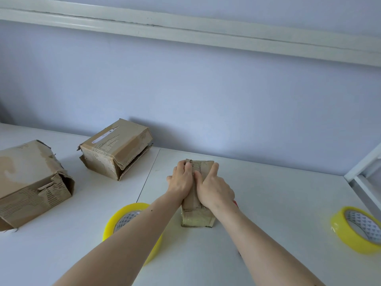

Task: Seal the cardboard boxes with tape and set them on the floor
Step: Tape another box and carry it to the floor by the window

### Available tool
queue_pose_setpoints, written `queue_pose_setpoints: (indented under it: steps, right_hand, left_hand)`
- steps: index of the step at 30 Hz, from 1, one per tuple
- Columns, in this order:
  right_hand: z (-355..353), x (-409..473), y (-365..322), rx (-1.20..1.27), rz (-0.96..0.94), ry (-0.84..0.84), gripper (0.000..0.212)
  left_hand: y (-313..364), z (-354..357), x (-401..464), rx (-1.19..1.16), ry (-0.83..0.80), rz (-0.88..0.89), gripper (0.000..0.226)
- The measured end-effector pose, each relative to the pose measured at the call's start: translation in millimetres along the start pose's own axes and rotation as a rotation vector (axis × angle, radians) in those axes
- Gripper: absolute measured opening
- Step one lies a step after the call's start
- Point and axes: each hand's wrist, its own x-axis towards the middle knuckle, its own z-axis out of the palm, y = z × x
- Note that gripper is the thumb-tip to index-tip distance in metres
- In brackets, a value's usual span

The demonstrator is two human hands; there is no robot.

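Both hands, the left hand point(181, 180) and the right hand point(214, 187), press with flat fingers on the small box point(196, 218), which stands on the white table point(268, 203). I judge its taping nearly finished. Left of it, two torn boxes point(115, 148) point(31, 182) wait unsealed, before a pale blue wall point(206, 100).

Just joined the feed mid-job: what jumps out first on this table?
Both hands, left hand and right hand, press on a small box at the table's centre. Two worn bigger boxes sit left: one near the wall, one at the edge. Yellow tape rolls lie either side, left roll under the forearm, right roll far right.
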Motion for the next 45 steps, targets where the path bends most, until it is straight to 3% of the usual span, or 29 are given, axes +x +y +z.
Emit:
queue_pose_setpoints:
  steps: [6,10,16,23,26,30,32,34,38,45]
  right_hand:
    - [-18.8,22.1,-5.9,0.089,0.106,-0.118,0.063]
    - [-11.6,26.0,-9.2,0.077,0.087,-0.044,0.057]
    - [-18.8,33.3,-11.1,0.128,0.137,-0.082,0.068]
    - [-14.3,31.7,-13.2,0.125,0.118,-0.02,0.06]
    - [-20.8,25.7,-12.6,0.151,0.106,-0.014,0.059]
    - [-29.9,10.4,-6.6,0.213,0.056,0.066,0.052]
    - [-34.1,0.0,-5.2,0.286,0.019,0.09,0.046]
    - [-40.1,-7.7,-5.2,0.409,-0.009,0.046,0.04]
    - [-52.4,-16.5,-9.2,0.782,-0.1,-0.192,0.031]
    - [-55.6,-38.1,-54.6,0.875,-0.308,-0.371,0.019]
  left_hand:
    - [-0.9,1.2,-0.1,0.033,0.004,0.024,0.042]
    - [-2.1,1.4,0.7,0.016,0.008,0.002,0.041]
    - [2.2,1.0,-5.1,0.046,0.013,0.028,0.039]
    - [5.2,1.9,-7.0,0.04,-0.003,-0.037,0.041]
    - [1.2,2.6,-3.1,-0.033,-0.045,-0.138,0.046]
    - [12.5,-9.3,-18.5,-0.204,-0.109,-0.137,0.057]
    - [22.9,-15.8,-33.7,-0.284,-0.126,-0.12,0.052]
    - [24.9,-19.0,-41.7,-0.352,-0.117,-0.079,0.042]
    - [30.7,-31.5,-57.1,-0.509,-0.086,-0.061,0.045]
    - [33.4,-80.7,-92.5,-0.635,0.114,-0.007,0.041]
